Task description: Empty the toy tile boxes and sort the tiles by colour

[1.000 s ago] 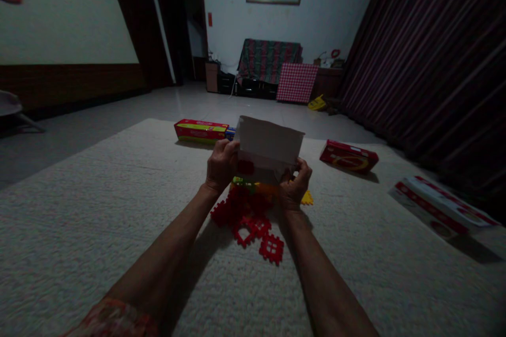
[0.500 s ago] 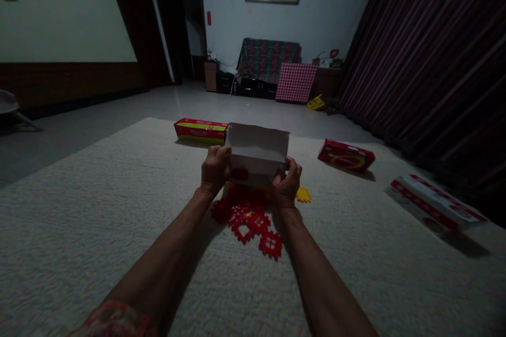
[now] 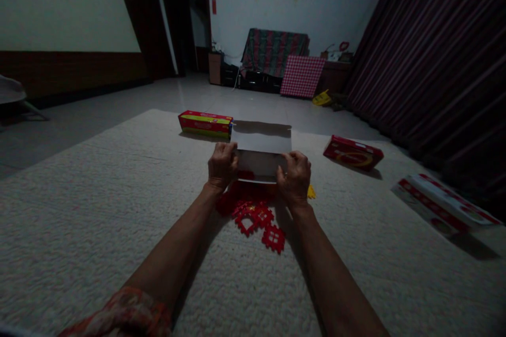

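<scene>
An open cardboard box (image 3: pixel 261 139) with a pale inside is held up at the centre, its raised flap at the far side. My left hand (image 3: pixel 223 164) grips its left edge, fingers curled. On the right edge my right hand (image 3: pixel 294 175) is closed round the cardboard. Something red shows low inside the box. Just below it, red notched plastic pieces (image 3: pixel 273 238) lie in a loose pile on the pale mat. Part of a yellow piece (image 3: pixel 311 191) shows just right of my right hand.
A red and green box (image 3: pixel 205 124) lies beyond the left hand. Farther right are a dark red box (image 3: pixel 352 154) and a white and red box (image 3: pixel 446 204). All rest on the textured mat (image 3: pixel 118 184). Low furniture stands at the far wall.
The box has tilted, so more of its far flap and inside show. Both hands still hold it, and my right hand now covers part of the yellow piece. The view has shifted slightly.
</scene>
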The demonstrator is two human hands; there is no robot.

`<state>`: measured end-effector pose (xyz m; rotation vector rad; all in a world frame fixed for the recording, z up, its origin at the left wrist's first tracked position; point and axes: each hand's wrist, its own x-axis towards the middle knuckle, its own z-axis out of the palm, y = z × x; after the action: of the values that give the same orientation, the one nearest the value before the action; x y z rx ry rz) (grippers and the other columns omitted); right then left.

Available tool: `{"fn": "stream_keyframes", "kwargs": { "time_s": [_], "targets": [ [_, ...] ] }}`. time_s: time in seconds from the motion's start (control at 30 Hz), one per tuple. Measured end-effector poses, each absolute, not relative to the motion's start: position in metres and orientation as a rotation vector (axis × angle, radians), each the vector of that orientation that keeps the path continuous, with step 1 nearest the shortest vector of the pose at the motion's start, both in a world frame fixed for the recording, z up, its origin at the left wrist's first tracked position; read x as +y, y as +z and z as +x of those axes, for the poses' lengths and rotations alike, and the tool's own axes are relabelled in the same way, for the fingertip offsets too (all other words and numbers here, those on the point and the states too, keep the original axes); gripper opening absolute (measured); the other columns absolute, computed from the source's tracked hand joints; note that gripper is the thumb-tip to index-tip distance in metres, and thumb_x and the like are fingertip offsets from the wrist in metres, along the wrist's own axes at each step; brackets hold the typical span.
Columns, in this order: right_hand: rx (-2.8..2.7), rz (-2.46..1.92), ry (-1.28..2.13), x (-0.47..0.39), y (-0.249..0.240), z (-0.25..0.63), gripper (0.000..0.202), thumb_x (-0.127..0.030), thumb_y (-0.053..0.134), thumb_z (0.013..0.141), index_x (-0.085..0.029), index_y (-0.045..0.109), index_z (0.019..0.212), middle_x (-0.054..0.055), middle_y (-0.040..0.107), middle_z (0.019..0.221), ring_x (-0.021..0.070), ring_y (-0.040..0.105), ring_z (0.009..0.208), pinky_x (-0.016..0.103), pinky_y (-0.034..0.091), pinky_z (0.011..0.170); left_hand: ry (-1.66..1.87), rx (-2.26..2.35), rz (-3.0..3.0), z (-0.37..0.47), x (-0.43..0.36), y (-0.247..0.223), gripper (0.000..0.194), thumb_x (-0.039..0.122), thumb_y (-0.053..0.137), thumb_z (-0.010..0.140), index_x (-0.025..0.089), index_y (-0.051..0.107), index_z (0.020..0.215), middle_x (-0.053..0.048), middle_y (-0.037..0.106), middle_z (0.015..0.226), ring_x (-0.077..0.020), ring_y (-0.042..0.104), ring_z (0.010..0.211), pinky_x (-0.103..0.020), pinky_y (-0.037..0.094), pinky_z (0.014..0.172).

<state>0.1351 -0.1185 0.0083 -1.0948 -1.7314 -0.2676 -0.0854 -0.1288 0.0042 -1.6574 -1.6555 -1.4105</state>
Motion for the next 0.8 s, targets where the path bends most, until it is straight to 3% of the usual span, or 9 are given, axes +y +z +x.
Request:
{"fn": "stream_keyframes", "kwargs": {
  "time_s": [0.13,0.23,0.33,0.5,0.8],
  "targets": [
    [-1.881,-0.95,-0.162,-0.137,0.023,0.123,0.019,-0.016,0.056,0.086,-0.022,0.07,0.097,0.009,0.064,0.101,0.0254,0.058,0.102,0.043,0.047,0.094,-1.405,-1.663,-1.648,-0.084,-0.13,0.005,0.036,0.008,0.055,0.075,0.023,0.066,0.106,-0.007,0.062,0.093,-0.0207,0.06,0.087,-0.029,0.053,0.074],
    [-2.302,-0.752,0.113,-0.147,0.029,0.107,0.022,-0.012,0.055,0.086,-0.022,0.069,0.1,0.007,0.068,0.101,0.0213,0.061,0.1,0.036,0.049,0.092,-1.409,-1.679,-1.641,-0.083,-0.132,0.004,0.035,0.008,0.054,0.076,0.023,0.066,0.106,-0.007,0.062,0.094,-0.0209,0.06,0.088,-0.028,0.053,0.073],
    [-2.539,-0.867,0.221,-0.15,0.027,0.097,0.021,-0.014,0.057,0.089,-0.021,0.068,0.106,0.008,0.069,0.101,0.0209,0.062,0.097,0.035,0.048,0.091,-1.411,-1.688,-1.651,-0.082,-0.131,0.004,0.037,0.008,0.055,0.075,0.024,0.066,0.107,-0.007,0.062,0.095,-0.0214,0.061,0.09,-0.029,0.053,0.075],
    [-2.537,-0.98,0.261,-0.146,0.02,0.098,0.017,-0.019,0.057,0.095,-0.021,0.069,0.107,0.006,0.065,0.097,0.0172,0.062,0.089,0.029,0.047,0.084,-1.384,-1.685,-1.671,-0.083,-0.129,0.001,0.037,0.008,0.055,0.077,0.024,0.065,0.109,-0.007,0.062,0.096,-0.0217,0.06,0.09,-0.03,0.053,0.077],
    [-2.349,-0.757,0.343,-0.144,0.02,0.111,0.013,-0.009,0.06,0.089,-0.019,0.068,0.091,0.004,0.066,0.09,0.0166,0.062,0.085,0.028,0.048,0.078,-1.441,-1.699,-1.675,-0.085,-0.124,-0.001,0.038,0.006,0.055,0.076,0.023,0.065,0.109,-0.007,0.061,0.096,-0.0215,0.059,0.089,-0.03,0.053,0.075]
  ]
}}
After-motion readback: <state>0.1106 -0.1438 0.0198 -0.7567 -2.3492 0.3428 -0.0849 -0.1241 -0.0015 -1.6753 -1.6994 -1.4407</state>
